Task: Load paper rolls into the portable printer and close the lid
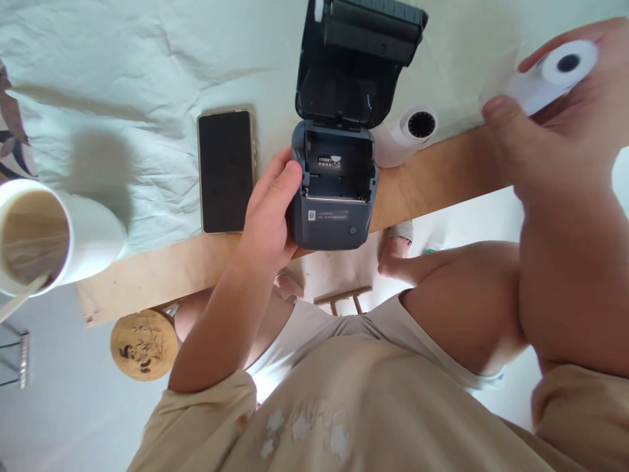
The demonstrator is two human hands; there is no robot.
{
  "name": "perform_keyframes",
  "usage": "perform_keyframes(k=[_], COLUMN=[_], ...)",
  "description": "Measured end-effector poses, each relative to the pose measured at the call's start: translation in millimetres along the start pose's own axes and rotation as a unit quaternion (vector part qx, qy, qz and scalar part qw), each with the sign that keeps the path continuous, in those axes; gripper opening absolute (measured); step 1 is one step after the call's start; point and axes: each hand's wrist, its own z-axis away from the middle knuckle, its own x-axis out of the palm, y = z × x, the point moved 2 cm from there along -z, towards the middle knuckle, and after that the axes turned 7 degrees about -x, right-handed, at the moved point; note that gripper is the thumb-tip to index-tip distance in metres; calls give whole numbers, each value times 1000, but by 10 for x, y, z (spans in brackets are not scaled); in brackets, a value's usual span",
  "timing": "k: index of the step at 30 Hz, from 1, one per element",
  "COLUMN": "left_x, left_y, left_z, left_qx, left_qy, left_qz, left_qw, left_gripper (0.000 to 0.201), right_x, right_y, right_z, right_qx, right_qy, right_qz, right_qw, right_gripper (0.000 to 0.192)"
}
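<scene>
My left hand (pixel 268 216) wraps around the side of the small printer (pixel 334 190) on the worktop (pixel 432 177), its lid up and paper bay bare, while my right hand (pixel 565 111), up beside it, grips a paper roll (pixel 550 78); a second roll (pixel 405 134) lies between.

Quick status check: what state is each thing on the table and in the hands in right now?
Dark blue-grey thermal printer: lid open, paper bay empty, steadied by the left hand.
White paper roll in the right hand: gripped, off the table.
Second white paper roll: lying on its side beside the printer.
Black smartphone: flat, screen dark.
White cup: holds brownish liquid.
</scene>
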Motion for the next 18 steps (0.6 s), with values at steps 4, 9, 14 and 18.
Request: perform_keyframes(k=[4,9,14,18], left_x=[4,18,23,12], left_y=[-4,-3,23,35], left_z=[-25,-33,-4,-1], left_qx=[7,5,5,13], left_qy=[-11,-10,-9,-16], left_qz=[8,2,2,-4], left_qw=[1000,1000,1000,1000], left_gripper=[23,25,24,22], right_x=[-66,-15,443,699], right_y=[122,-304,-592,-586], right_z=[-36,146,292,280], right_qx=[-38,-238,-206,-131], right_qy=[4,29,-104,-153], right_qz=[190,156,163,187], right_qw=[981,958,959,962], right_gripper=[48,50,54,54])
